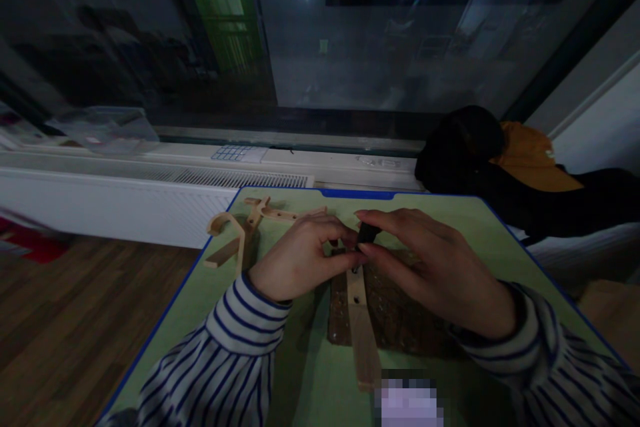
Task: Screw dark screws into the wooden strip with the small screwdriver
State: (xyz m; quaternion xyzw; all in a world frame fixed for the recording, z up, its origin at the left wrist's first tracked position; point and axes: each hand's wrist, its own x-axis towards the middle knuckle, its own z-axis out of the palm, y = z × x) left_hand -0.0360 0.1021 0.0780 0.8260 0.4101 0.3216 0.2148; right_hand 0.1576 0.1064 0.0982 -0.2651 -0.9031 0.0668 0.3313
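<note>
Taking the hands as the clock's centre, the brown board [395,323] could skid across the green desk [305,373] if the pressing comes at a slant, as nothing visible clamps it. The drilled wooden strip [364,340] lies on that board, its near end running past the edge at 6 o'clock, so a hard push or twist could swing it. Smallest, the black knob-like piece [367,233] at the strip's far end could tip or slip, being pinched only by the fingertips of the right hand [445,260]. The left hand [305,253] has its fingers curled beside it; whether they grasp strip or piece I cannot tell. Around this, a dark window [320,33] fills 12 o'clock, a white radiator [120,193] runs at 10, and an orange cap [535,153] rests on dark fabric at 2. A curved wooden hook [242,247] and other loose wooden parts [280,215] crowd the left wrist near 10, while a blurred pale object [407,407] at 5 could obstruct the strip's near end.
</note>
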